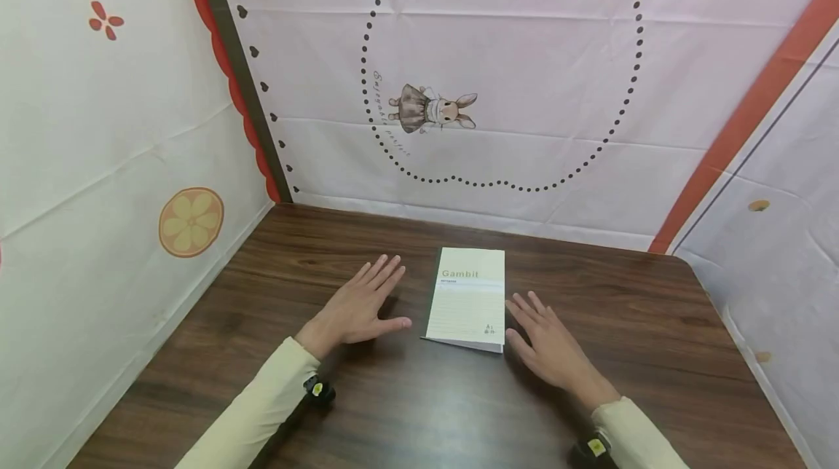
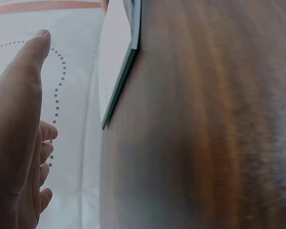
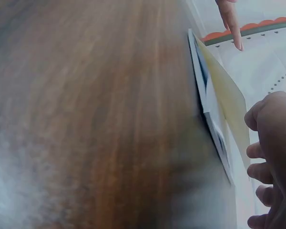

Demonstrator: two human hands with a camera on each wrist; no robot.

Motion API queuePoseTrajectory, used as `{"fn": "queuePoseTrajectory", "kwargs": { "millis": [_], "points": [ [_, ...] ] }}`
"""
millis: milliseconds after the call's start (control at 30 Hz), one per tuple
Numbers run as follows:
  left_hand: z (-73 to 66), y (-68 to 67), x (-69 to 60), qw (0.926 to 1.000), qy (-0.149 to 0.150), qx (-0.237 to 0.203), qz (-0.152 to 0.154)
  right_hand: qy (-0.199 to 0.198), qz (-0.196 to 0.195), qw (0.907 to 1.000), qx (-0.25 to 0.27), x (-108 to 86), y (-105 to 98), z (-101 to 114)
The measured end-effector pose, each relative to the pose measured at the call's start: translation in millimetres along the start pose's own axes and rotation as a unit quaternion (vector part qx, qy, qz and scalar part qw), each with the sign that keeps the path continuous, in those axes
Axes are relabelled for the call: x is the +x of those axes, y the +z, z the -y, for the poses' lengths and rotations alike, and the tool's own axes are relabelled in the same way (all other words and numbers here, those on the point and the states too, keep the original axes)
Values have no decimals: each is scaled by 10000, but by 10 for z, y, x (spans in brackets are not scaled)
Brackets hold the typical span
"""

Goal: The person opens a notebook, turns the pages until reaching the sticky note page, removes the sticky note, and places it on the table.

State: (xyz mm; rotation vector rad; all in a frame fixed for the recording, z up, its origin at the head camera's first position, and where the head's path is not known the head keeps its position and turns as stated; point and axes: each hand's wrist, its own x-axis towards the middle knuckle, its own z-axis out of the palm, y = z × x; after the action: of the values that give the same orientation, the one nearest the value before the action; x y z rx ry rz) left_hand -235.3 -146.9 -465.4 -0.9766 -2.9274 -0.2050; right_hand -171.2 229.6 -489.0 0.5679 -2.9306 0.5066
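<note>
A cream notepad [image 1: 467,301] printed "Gambit" lies on the table with its dark spine on the left. Its cover is slightly raised at the right near corner, and the right wrist view shows pages parted under the cover [image 3: 226,90]. To its left is my left hand [image 1: 357,309], fingers straight and thumb spread, apart from the pad. On the other side my right hand [image 1: 547,345] has its fingertips right beside the pad's right edge; whether they touch it I cannot tell. Neither hand holds anything.
The dark wood-grain table [image 1: 406,418] extends around the notepad. Behind it hangs a pale printed cloth [image 1: 537,90] with a rabbit figure, and similar cloth [image 1: 98,163] covers the left side. Both wrists carry small black cameras [image 1: 319,390].
</note>
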Motion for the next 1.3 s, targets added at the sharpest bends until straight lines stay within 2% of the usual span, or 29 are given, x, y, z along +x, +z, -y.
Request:
{"fn": "queuePoseTrajectory", "kwargs": {
  "millis": [200, 400, 633, 867, 1300],
  "points": [
    [-69, -83, 33, 10000, 40, -42, 36, -156, -40, 9999, 51, 48, -93, 61],
    [-212, -177, 105, 9995, 307, -63, -37, -305, -140, 9994, 116, 122, -194, 124],
    [-366, -313, 286, 9991, 424, 41, -44, -477, -304, 9982, 191, 200, -280, 216],
    [-539, -436, 465, 9972, 725, 137, -123, -583, -388, 9972, 275, 300, -325, 344],
    [-799, -480, 632, 9919, 1224, 211, -259, -947, -276, 9943, 405, 435, -305, 510]
  ]
}}
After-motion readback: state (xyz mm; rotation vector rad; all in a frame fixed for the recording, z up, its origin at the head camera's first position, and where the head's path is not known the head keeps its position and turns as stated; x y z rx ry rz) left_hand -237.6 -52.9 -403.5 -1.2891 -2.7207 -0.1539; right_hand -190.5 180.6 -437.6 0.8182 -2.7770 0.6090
